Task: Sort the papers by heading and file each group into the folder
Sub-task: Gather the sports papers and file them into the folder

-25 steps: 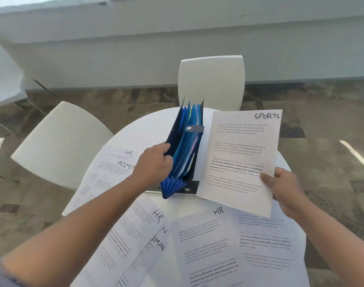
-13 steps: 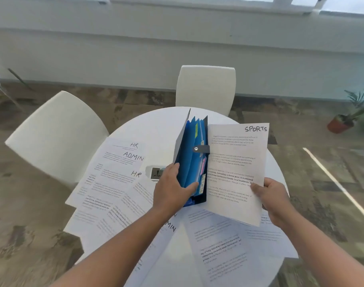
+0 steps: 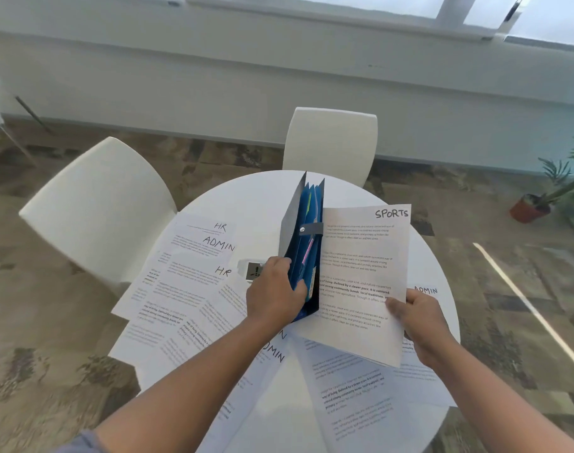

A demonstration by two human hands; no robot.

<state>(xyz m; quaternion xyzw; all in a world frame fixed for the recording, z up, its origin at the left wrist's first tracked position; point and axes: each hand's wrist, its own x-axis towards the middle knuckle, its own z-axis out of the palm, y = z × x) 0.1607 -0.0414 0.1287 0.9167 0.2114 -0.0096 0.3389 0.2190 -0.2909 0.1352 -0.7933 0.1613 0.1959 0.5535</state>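
You're mid-filing: left hand [image 3: 274, 294] grips the upright folder [image 3: 307, 243] at table [image 3: 256, 194] centre, fingers inside its blue pockets, spreading them. Right hand [image 3: 421, 317] pinches the SPORTS sheet [image 3: 360, 273] just beside it. Next: pick the pocket, slide it in edge-first.

folder [image 3: 307, 253]: glossy blue plastic | papers [image 3: 360, 282]: matt | table [image 3: 256, 204]: smooth white

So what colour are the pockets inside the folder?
Blue. The folder held open by the left hand shows them, in the head view.
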